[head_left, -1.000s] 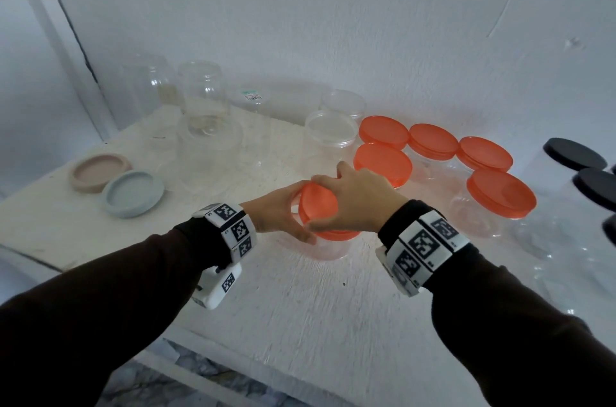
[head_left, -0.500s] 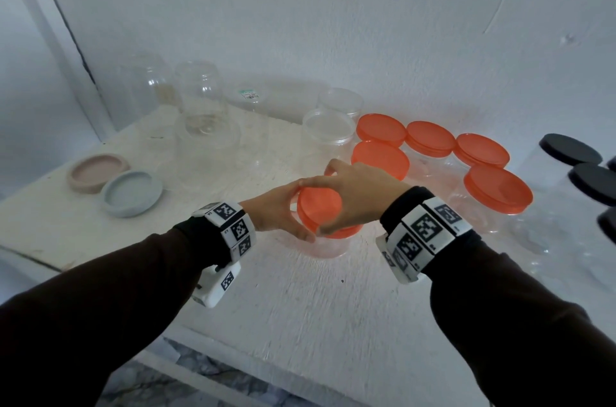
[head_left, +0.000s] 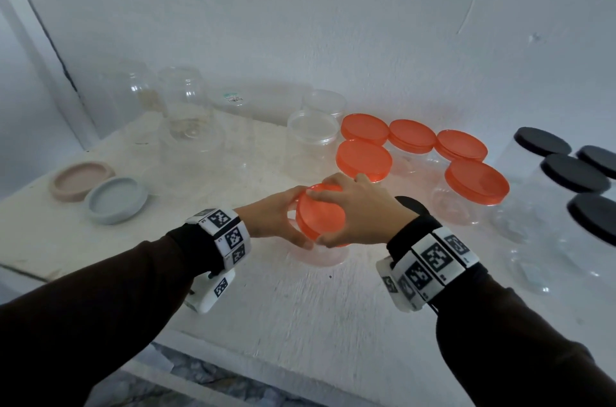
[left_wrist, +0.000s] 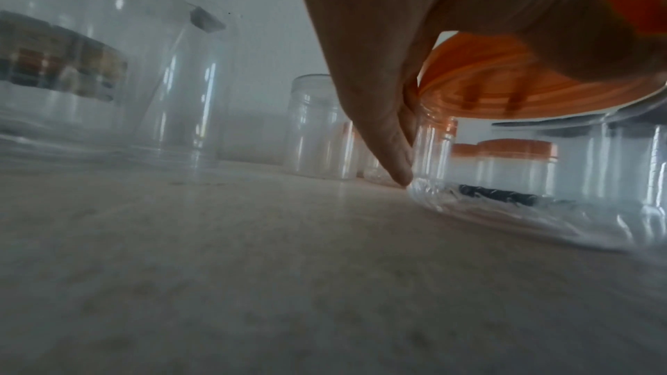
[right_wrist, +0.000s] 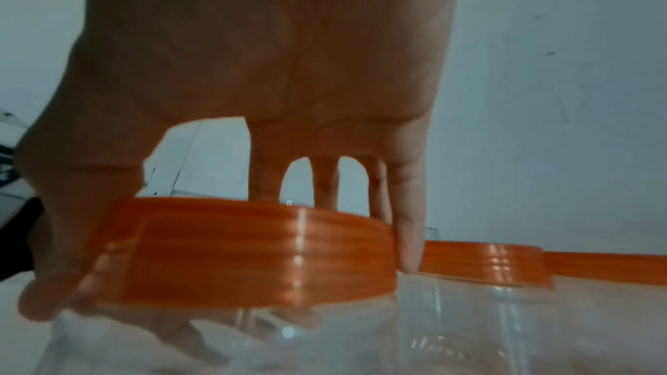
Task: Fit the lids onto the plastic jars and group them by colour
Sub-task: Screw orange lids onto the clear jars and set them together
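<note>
Furthest left on the white painted shelf (head_left: 100,240) lie two shallow round lids, a dusty pink lid (head_left: 81,180) and a pale blue-grey lid (head_left: 116,200), touching one another. Behind them, near the wall, stand several clear lidless plastic jars (head_left: 186,103). Toward the middle, two short clear tubs with clear lids (head_left: 313,129) sit just left of the orange group.

At the centre front, the left hand (head_left: 273,218) grips the side of a clear plastic jar (head_left: 320,255) standing on the shelf, fingers curled round its wall; the left wrist view shows a fingertip pressed against the jar (left_wrist: 505,210) low down. The right hand (head_left: 360,210) arches over a translucent orange screw lid (head_left: 320,216), thumb and fingers clasping its rim. That lid (right_wrist: 252,253) sits tilted on the jar mouth, not level.

Behind and right of it stand four clear jars already wearing orange lids (head_left: 413,134), clustered close together. Furthest right, taller clear jars with black lids (head_left: 573,171) form a separate group.
</note>
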The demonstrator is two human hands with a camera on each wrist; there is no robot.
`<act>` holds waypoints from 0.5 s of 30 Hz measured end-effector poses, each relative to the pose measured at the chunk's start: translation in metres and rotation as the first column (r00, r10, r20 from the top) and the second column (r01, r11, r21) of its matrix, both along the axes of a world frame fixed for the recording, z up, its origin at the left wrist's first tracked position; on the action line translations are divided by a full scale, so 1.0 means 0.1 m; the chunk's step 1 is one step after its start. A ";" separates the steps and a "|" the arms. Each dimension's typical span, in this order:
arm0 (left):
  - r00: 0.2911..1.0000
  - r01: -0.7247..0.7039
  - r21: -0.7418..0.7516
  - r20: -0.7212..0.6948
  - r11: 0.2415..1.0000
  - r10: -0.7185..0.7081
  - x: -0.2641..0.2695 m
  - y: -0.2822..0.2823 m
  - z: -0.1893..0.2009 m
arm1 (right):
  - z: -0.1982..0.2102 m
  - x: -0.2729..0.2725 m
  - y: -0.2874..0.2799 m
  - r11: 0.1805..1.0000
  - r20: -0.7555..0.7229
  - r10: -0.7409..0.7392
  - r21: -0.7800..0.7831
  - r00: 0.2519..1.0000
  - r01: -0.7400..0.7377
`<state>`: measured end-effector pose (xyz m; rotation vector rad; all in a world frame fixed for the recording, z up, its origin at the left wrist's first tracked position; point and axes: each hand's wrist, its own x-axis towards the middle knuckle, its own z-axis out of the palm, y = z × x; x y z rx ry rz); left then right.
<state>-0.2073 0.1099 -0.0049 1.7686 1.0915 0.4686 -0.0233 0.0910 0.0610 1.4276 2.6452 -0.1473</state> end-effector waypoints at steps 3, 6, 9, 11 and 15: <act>0.998 0.031 -0.027 0.052 0.999 -0.030 0.16 -0.02 -0.02 | -0.02 0.22 -0.10 1.000 -0.025 -0.024 -0.019 0.999 0.023; 0.996 0.058 -0.019 0.076 0.998 -0.056 0.38 -0.04 -0.03 | -0.09 0.47 -0.24 0.997 -0.076 -0.075 -0.025 0.994 0.074; 0.992 0.112 0.044 0.049 0.993 -0.114 0.64 -0.04 -0.05 | -0.16 0.70 -0.38 0.990 -0.123 -0.142 -0.013 0.982 0.141; 0.984 0.173 0.075 0.019 0.982 -0.175 0.82 -0.02 -0.05 | -0.20 0.86 -0.46 0.982 -0.147 -0.187 -0.016 0.971 0.187; 0.964 0.266 0.070 -0.011 0.961 -0.266 1.13 0.07 -0.03 | -0.25 1.20 -0.58 0.956 -0.250 -0.285 -0.006 0.925 0.292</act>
